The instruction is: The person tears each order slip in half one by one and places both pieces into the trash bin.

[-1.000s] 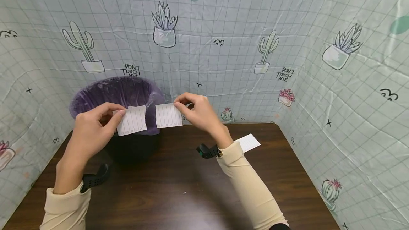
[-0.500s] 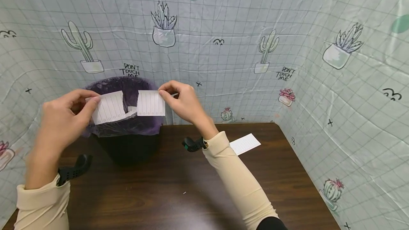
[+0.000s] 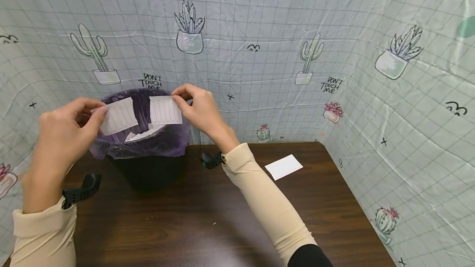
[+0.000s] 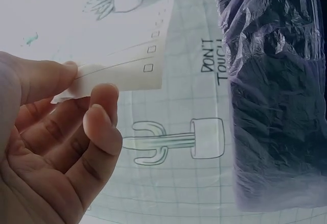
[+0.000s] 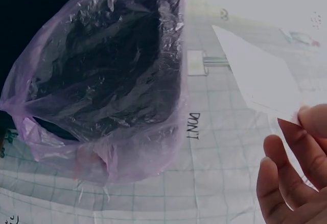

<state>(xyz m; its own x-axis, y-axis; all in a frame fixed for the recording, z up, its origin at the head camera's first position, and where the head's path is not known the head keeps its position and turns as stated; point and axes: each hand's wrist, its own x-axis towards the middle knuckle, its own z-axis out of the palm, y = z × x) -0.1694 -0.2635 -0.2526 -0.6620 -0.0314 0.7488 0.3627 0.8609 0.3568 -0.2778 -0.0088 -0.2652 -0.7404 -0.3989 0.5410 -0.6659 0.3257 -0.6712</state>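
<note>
Between thumb and fingers my left hand [image 3: 67, 131] pinches a torn piece of lined paper [image 3: 119, 116] printed with small checkboxes, also visible in the left wrist view. My right hand [image 3: 200, 108] pinches the matching torn piece [image 3: 165, 109] by its upper right corner. Both pieces hang apart over the mouth of a black trash bin [image 3: 148, 172] lined with a purple plastic bag [image 3: 163, 146]. White paper scraps [image 3: 146, 133] show inside the bin, below the two pieces.
A whole white lined sheet [image 3: 284, 167] lies at the right of the dark wooden table [image 3: 178, 226]. One tiny white scrap [image 3: 214, 223] is near the table's middle. A cactus-print curtain [image 3: 237, 73] stands close behind the bin and along the sides.
Both hands have moved left and up with the paper pieces, from in front of the bin's right side to over its mouth. Scraps inside the bin and the whole sheet have come into fuller view.
</note>
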